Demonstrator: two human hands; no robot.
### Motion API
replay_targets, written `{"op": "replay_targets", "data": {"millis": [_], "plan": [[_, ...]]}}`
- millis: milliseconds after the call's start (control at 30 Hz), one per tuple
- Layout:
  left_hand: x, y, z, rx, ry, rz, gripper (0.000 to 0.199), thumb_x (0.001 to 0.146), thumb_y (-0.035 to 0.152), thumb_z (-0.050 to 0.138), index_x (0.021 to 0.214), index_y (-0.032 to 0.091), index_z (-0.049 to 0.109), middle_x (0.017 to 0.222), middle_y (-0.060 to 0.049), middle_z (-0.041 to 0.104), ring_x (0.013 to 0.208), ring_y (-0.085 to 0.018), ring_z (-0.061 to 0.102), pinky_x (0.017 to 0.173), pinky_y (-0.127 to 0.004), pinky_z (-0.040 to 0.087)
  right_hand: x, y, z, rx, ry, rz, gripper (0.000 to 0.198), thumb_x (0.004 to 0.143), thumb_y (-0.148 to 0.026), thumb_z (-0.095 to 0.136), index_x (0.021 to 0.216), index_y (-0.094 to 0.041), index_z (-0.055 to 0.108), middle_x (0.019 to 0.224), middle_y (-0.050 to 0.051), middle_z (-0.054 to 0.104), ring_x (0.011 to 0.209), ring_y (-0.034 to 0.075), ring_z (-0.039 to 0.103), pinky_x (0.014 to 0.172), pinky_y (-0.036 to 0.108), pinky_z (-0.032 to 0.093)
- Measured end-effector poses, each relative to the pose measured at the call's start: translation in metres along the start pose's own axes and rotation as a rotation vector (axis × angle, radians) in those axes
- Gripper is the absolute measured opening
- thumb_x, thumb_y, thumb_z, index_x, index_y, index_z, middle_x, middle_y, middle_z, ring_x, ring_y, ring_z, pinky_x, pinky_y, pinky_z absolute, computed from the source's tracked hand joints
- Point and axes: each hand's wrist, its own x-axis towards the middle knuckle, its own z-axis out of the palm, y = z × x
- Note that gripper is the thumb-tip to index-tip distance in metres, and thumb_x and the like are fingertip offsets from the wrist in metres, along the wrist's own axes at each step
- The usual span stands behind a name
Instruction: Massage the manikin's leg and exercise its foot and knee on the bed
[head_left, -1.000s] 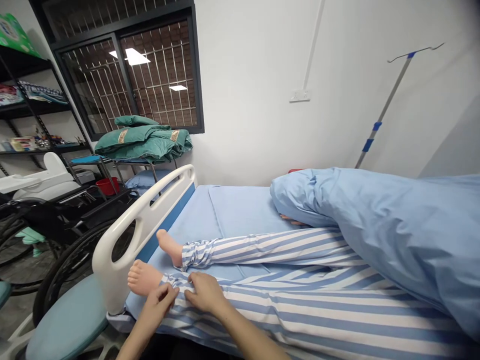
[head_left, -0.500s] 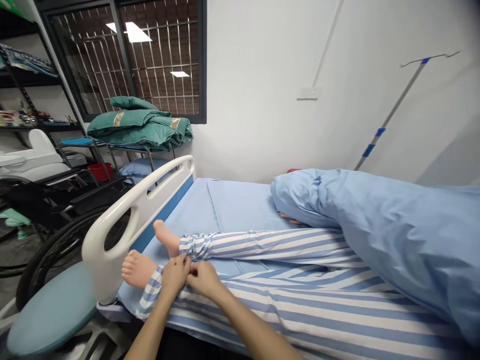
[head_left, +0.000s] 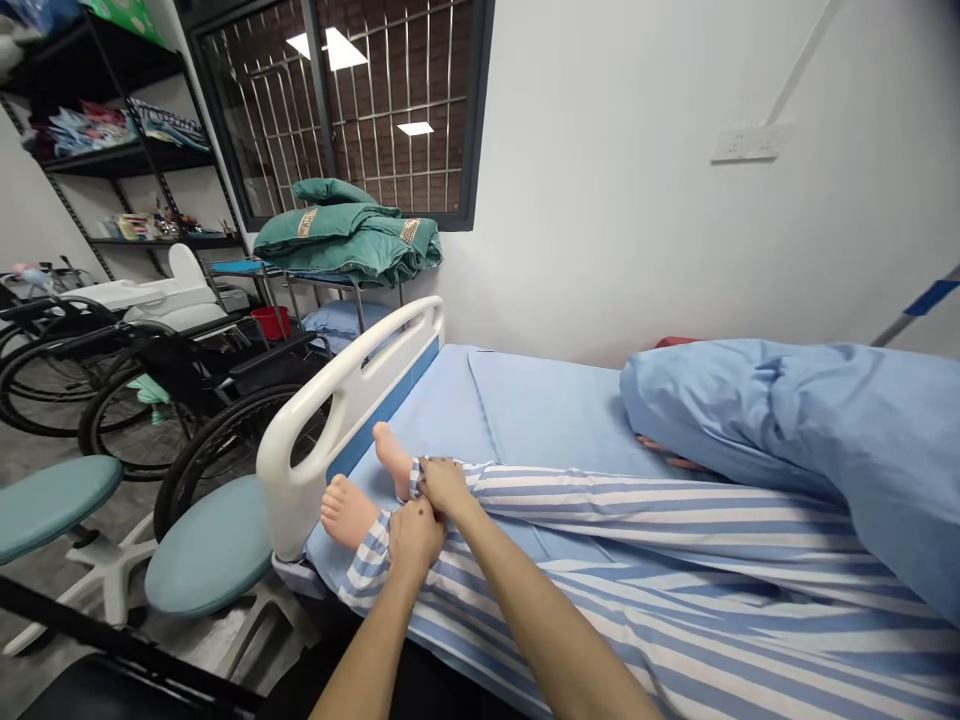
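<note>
Blue-and-white striped pajama trousers (head_left: pixel 570 490) cover two legs stretched out on the bed. The near bare foot (head_left: pixel 350 512) and the far bare foot (head_left: pixel 391 458), both smooth and manikin-like, stick out of the cuffs. My right hand (head_left: pixel 445 484) is closed on the far trouser leg's cuff at the ankle. Just below it, my left hand (head_left: pixel 415 536) is curled over the trouser cloth between the two ankles, above the near cuff. The two hands touch or nearly touch, and the fingertips are partly hidden.
A white footboard (head_left: pixel 300 480) stands beyond the feet. A blue quilt (head_left: pixel 750 410) is heaped at right, with fingers showing under its edge. Left of the bed are a round stool (head_left: pixel 210 545), a wheelchair (head_left: pixel 225 400) and shelves (head_left: pixel 127 160). Folded green bedding (head_left: pixel 352 240) lies below the window.
My right hand has moved from beside my left hand at the near leg to the far trouser cuff. My left hand stays near the ankles. The view has swung left.
</note>
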Motion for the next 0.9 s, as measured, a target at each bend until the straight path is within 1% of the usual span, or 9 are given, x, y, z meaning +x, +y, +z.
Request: {"op": "replay_targets", "data": {"millis": [133,233,333,433,500,567,700,767,900], "plan": [[0.001,0.000,0.002,-0.008,0.001,0.015,0.030,0.078,0.028,0.039,0.088,0.014,0.065,0.088,-0.014,0.068,0.082,-0.025,0.063,0.073,-0.035,0.043,0.011,-0.001,-0.006,0.100,-0.064,-0.088,0.036,0.072,-0.028,0.055,0.108,-0.025,0.058,0.098,0.003,0.066,0.088,0.020,0.059,0.074,0.028,0.040],[0.001,0.000,0.001,-0.013,-0.017,0.028,0.031,0.078,0.028,0.039,0.089,0.015,0.064,0.087,-0.013,0.068,0.081,-0.024,0.063,0.073,-0.034,0.043,0.016,-0.003,-0.013,0.257,-0.052,-0.125,0.037,0.071,-0.028,0.056,0.108,-0.024,0.059,0.096,0.000,0.067,0.083,0.017,0.060,0.070,0.024,0.041],[0.000,0.001,0.000,0.001,-0.026,0.024,0.032,0.079,0.029,0.038,0.088,0.015,0.065,0.087,-0.014,0.067,0.082,-0.023,0.063,0.073,-0.033,0.042,0.017,0.000,-0.020,0.516,0.091,-0.112,0.033,0.072,-0.026,0.053,0.103,-0.018,0.062,0.097,0.004,0.066,0.084,0.017,0.059,0.071,0.025,0.042],[0.000,0.002,0.001,0.032,-0.010,0.025,0.032,0.079,0.030,0.037,0.088,0.016,0.064,0.087,-0.012,0.067,0.080,-0.024,0.063,0.071,-0.034,0.042,0.013,0.010,-0.026,0.650,0.235,-0.077,0.021,0.075,-0.026,0.048,0.087,-0.017,0.063,0.084,0.004,0.067,0.077,0.015,0.059,0.069,0.024,0.041],[0.000,0.002,0.002,0.052,0.002,0.032,0.032,0.079,0.030,0.036,0.087,0.017,0.064,0.086,-0.011,0.067,0.080,-0.024,0.063,0.069,-0.034,0.042,0.007,0.019,-0.027,0.668,0.289,-0.038,0.019,0.076,-0.026,0.045,0.075,-0.017,0.061,0.071,0.002,0.064,0.068,0.013,0.056,0.063,0.022,0.039],[0.000,0.003,0.003,0.069,0.005,0.034,0.032,0.079,0.029,0.035,0.087,0.017,0.064,0.086,-0.011,0.067,0.081,-0.024,0.062,0.069,-0.033,0.042,0.002,0.027,-0.023,0.647,0.321,0.009,0.021,0.077,-0.028,0.043,0.065,-0.017,0.057,0.060,0.000,0.060,0.060,0.012,0.052,0.058,0.021,0.036],[0.001,0.004,0.003,0.090,-0.011,0.030,0.032,0.079,0.029,0.035,0.086,0.017,0.063,0.086,-0.011,0.067,0.081,-0.023,0.062,0.070,-0.033,0.041,-0.002,0.031,-0.019,0.591,0.358,0.050,0.029,0.077,-0.034,0.044,0.052,-0.018,0.046,0.048,-0.004,0.045,0.051,0.009,0.042,0.051,0.021,0.028],[0.001,0.006,0.002,0.097,-0.029,0.019,0.031,0.079,0.028,0.035,0.086,0.017,0.063,0.087,-0.011,0.067,0.082,-0.023,0.062,0.071,-0.032,0.040,0.002,0.024,-0.027,0.603,0.388,0.019,0.033,0.078,-0.035,0.043,0.050,-0.018,0.041,0.047,-0.006,0.040,0.049,0.008,0.038,0.050,0.021,0.025],[0.002,0.008,0.001,0.113,-0.030,0.007,0.030,0.080,0.030,0.036,0.084,0.018,0.063,0.087,-0.010,0.067,0.081,-0.022,0.062,0.069,-0.031,0.040,0.017,0.008,-0.054,0.660,0.452,-0.073,0.034,0.079,-0.034,0.042,0.049,-0.018,0.036,0.047,-0.006,0.034,0.049,0.008,0.034,0.049,0.021,0.023]]}}
